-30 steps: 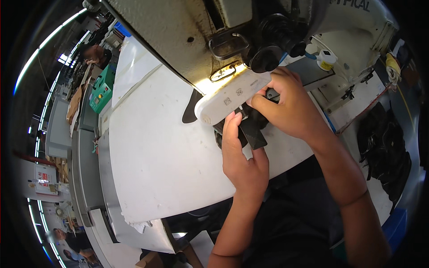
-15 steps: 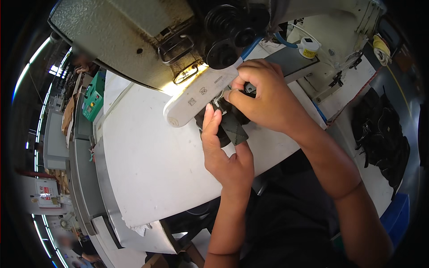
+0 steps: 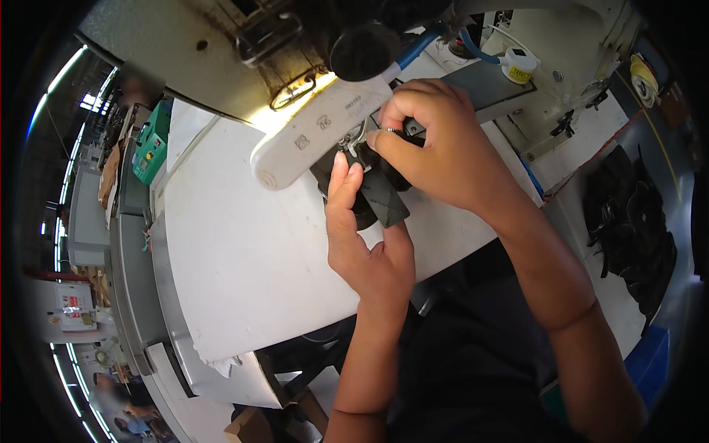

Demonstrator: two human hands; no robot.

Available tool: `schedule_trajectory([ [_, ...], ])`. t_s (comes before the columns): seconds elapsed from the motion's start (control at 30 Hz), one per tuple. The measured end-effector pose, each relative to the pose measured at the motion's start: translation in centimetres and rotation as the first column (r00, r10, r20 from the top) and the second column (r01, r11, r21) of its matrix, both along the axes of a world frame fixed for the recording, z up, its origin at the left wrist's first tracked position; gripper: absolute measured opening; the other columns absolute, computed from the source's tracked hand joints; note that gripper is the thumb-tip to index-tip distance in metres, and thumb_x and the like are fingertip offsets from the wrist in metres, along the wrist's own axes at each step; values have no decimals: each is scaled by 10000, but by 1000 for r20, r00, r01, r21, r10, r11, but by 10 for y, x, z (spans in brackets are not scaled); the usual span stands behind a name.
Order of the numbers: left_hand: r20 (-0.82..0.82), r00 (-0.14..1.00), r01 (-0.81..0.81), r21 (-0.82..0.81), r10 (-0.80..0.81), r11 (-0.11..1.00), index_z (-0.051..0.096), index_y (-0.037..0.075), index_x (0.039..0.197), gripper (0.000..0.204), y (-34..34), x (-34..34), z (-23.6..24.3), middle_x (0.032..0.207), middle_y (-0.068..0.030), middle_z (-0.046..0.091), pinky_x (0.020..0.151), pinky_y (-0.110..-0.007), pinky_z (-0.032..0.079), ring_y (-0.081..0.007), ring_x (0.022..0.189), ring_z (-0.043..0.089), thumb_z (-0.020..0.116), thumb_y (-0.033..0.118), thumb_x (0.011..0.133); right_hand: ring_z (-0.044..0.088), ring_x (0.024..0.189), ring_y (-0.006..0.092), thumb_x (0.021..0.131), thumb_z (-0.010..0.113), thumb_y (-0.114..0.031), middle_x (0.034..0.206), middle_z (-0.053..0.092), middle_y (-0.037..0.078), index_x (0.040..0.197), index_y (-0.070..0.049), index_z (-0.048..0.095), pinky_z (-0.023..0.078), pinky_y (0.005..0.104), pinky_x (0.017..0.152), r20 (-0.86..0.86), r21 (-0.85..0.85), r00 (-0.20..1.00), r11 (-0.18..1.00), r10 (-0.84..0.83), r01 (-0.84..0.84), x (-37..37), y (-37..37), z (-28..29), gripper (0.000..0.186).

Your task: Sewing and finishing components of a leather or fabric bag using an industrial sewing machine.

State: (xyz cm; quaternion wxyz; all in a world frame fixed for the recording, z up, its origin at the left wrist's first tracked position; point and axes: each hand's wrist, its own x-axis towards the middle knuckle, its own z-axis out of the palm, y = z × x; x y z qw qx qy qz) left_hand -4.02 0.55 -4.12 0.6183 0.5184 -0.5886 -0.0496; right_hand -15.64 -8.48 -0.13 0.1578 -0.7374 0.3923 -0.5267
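Observation:
Under a sewing machine head [image 3: 185, 59], a pale oblong guard [image 3: 299, 148] with a light behind it overhangs a small metal presser foot [image 3: 351, 144]. My left hand [image 3: 369, 258] grips a dark fabric piece [image 3: 380, 196] with a stitched flap, its fingertips just below the foot. My right hand [image 3: 450, 155] is closed in a pinch right of the foot, by a small toothed edge; what its fingertips hold is unclear. Much of the dark piece is hidden under hands and guard.
A white table [image 3: 221, 280] carries the machine. At left are a green box [image 3: 151, 148] and grey benches; people [image 3: 118, 399] are at lower left. Dark pieces [image 3: 628, 229] lie at right above a blue bin [image 3: 646, 354]; a blue hose runs behind the guard.
My view has shifted, so the machine, hands and work sit further up and left in the picture. Both hands keep their grip at the foot, with little visible change in pose.

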Motion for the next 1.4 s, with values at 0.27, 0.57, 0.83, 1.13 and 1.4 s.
schedule_trajectory([
  [0.27, 24, 1000, -7, 0, 7, 1000, 596, -34, 1332, 476, 0, 0, 3, 1422, -276, 592, 1081, -426, 492, -390, 1301, 619, 666, -76, 864, 594, 946, 290, 783, 701, -165, 845, 636, 64, 726, -72, 560, 374, 432, 996, -51, 30, 999, 1000, -5, 6, -1, -1, 2, 179],
  [0.57, 0, 1000, -4, -14, 4, 1000, 594, -35, 1337, 477, -1, 1, -3, 1424, -276, 593, 1084, -425, 494, -388, 1306, 615, 662, -82, 867, 597, 998, 292, 788, 688, -165, 894, 664, 67, 762, -73, 573, 362, 441, 1041, -42, 71, 999, 997, 24, -21, -1, 1, 3, 149],
  [0.83, -111, 994, 0, -4, 0, 1000, 569, -22, 1317, 404, -5, -4, 1, 1410, -221, 592, 1057, -382, 500, -299, 1245, 637, 713, 4, 940, 592, 1015, 251, 860, 730, -167, 930, 670, 39, 819, -76, 594, 347, 395, 1031, -92, 52, 996, 999, 14, -9, -3, 5, 7, 169],
  [1.13, 158, 986, 56, 28, -60, 998, 617, -80, 1294, 299, -29, 55, 14, 1360, -188, 638, 1005, -336, 507, -203, 1189, 629, 521, 115, 1089, 597, 917, 267, 898, 738, -129, 920, 673, 48, 934, -68, 654, 469, 395, 820, 124, -38, 991, 998, -47, 52, 26, 62, -28, 109],
  [1.4, -401, 901, 204, 58, -164, 977, 674, -50, 1209, 250, -31, 35, 22, 1161, -117, 693, 919, -298, 494, -146, 1048, 623, 560, 134, 1083, 624, 868, 278, 888, 774, -143, 938, 732, 91, 1028, -30, 707, 515, 377, 787, 266, 145, 962, 989, -59, 21, 26, 60, -29, 192],
])
